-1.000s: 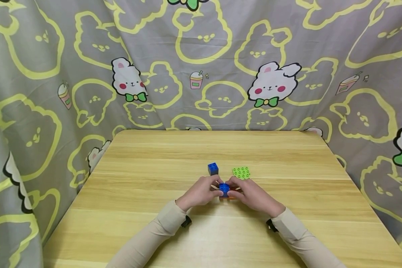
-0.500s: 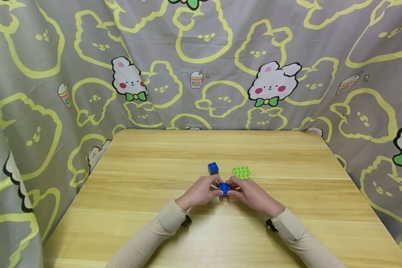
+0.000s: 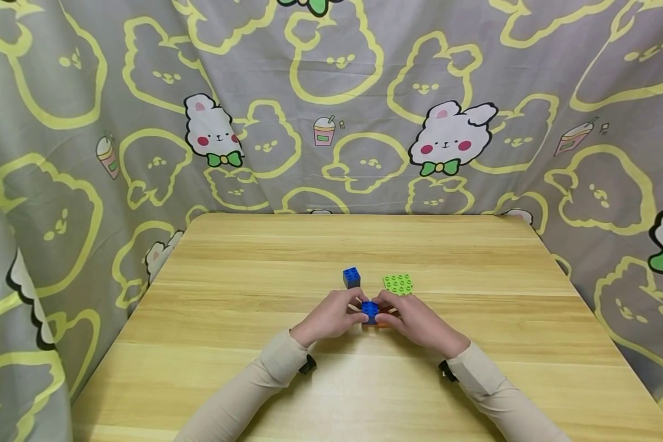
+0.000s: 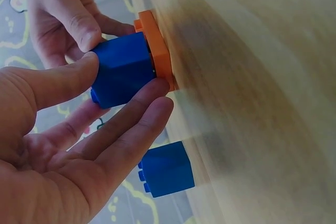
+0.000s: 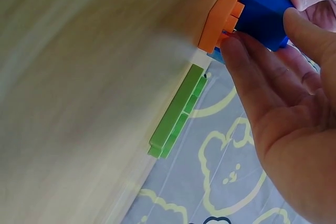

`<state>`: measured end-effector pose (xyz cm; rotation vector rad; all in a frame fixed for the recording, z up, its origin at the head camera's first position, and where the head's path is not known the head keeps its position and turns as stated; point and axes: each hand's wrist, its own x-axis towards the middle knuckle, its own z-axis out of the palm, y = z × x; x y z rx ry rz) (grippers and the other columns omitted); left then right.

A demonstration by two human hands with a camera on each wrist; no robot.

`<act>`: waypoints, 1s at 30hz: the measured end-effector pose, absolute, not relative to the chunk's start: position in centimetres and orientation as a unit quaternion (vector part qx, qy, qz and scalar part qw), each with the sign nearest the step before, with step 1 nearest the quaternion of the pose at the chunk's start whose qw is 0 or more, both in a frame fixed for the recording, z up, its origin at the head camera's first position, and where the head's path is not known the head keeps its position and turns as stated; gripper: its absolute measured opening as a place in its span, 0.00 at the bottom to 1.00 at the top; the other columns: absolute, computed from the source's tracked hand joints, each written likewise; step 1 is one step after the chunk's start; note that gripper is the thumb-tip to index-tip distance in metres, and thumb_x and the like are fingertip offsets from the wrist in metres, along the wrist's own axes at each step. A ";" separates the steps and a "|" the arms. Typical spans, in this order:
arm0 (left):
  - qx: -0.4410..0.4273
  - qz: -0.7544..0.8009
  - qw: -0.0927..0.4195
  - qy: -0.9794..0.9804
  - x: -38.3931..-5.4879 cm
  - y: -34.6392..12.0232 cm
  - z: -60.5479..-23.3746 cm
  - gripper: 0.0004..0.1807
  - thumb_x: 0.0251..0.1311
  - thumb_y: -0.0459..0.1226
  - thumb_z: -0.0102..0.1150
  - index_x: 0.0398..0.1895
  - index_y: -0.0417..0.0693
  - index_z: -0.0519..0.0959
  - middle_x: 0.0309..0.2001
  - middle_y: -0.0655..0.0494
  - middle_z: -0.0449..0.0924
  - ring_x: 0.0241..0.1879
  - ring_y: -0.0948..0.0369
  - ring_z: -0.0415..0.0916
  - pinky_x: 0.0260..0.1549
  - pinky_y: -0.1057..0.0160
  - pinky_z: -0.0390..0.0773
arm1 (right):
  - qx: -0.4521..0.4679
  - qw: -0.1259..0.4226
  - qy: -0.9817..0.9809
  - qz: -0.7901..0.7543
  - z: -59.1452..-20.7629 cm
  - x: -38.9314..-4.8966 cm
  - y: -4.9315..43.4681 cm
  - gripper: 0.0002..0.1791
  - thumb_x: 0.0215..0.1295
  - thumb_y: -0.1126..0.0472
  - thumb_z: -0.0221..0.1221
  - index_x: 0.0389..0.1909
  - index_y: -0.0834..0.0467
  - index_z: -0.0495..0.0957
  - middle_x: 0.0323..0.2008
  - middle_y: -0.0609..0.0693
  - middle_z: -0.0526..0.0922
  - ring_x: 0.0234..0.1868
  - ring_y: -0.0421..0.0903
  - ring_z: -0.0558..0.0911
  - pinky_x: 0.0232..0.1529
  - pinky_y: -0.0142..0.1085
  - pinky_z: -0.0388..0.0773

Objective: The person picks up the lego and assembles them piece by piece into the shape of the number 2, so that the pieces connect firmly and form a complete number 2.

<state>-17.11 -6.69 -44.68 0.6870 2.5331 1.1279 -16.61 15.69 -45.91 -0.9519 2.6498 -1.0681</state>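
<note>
A blue building brick [image 3: 370, 312] with studs on top stands at one end of a thin orange building plate [image 4: 156, 48]. The plate lies on the table, and some of its studs stay uncovered in the right wrist view. My left hand [image 3: 331, 316] grips the brick from the left, its thumb on the near side and fingers round the far side. From the right, my right hand [image 3: 420, 322] holds the same brick between thumb and fingers. Whether the brick is pressed fully down I cannot tell.
Behind my left hand stands a second blue brick [image 3: 351, 277]. A flat green studded plate [image 3: 398, 284] lies behind my right hand. The wooden table [image 3: 287, 245] reaches back to a patterned grey curtain [image 3: 364, 80].
</note>
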 end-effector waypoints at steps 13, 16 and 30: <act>0.239 0.386 0.140 0.880 -17.1 -6.7 -44.8 0.09 0.68 0.34 0.65 0.49 0.46 0.80 0.50 0.45 0.87 0.50 0.54 0.85 0.45 0.62 0.83 | -0.312 0.058 0.878 -0.358 -46.1 -16.7 15.7 0.11 0.73 0.58 0.62 0.53 0.53 0.80 0.48 0.47 0.88 0.50 0.46 0.87 0.52 0.42 0.84; 0.238 0.388 0.141 0.879 -17.1 -6.7 -44.8 0.09 0.68 0.34 0.65 0.49 0.46 0.80 0.50 0.45 0.86 0.50 0.54 0.85 0.45 0.62 0.84 | -0.310 0.061 0.878 -0.360 -46.1 -16.7 15.7 0.11 0.73 0.58 0.62 0.53 0.53 0.80 0.48 0.47 0.88 0.50 0.46 0.87 0.52 0.41 0.84; 0.238 0.385 0.142 0.880 -17.2 -6.7 -44.7 0.09 0.68 0.34 0.65 0.49 0.46 0.80 0.50 0.46 0.86 0.50 0.55 0.85 0.45 0.62 0.83 | -0.303 0.067 0.876 -0.369 -46.1 -16.7 15.7 0.11 0.72 0.58 0.63 0.52 0.53 0.81 0.47 0.47 0.88 0.50 0.46 0.87 0.51 0.41 0.84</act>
